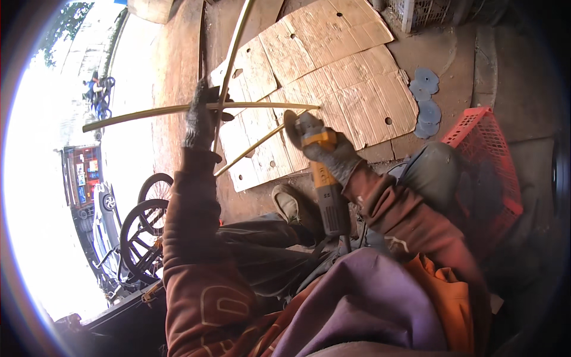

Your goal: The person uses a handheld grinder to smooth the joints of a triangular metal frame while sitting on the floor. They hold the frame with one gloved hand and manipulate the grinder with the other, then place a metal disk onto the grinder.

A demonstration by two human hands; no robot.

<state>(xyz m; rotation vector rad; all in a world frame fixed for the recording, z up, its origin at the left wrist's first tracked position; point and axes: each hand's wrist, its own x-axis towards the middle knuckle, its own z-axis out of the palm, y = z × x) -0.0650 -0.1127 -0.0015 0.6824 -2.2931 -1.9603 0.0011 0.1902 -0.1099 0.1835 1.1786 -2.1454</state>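
Observation:
My left hand (198, 116), in a dark glove, is closed around long, thin yellowish strips where they cross. One curved strip (143, 112) runs nearly level through the grip, and another (236, 38) rises to the top edge. I cannot tell whether they are joined. My right hand (342, 157), in a grey glove, grips a yellow and grey angle grinder (331, 205) by its front part. The grinder's disc (292, 129) is beside a third, slanting strip (253, 148); whether they touch is unclear. This strip's upper end lies close to the level strip's right end.
Flattened cardboard (339, 89) covers the floor ahead. Several grey-blue discs (428, 111) lie by its right edge. At my right stands a red plastic crate (499, 166), with a pale crate (410, 15) farther back. My shoe (291, 205) rests near the cardboard. Bicycle wheels (143, 238) are at left.

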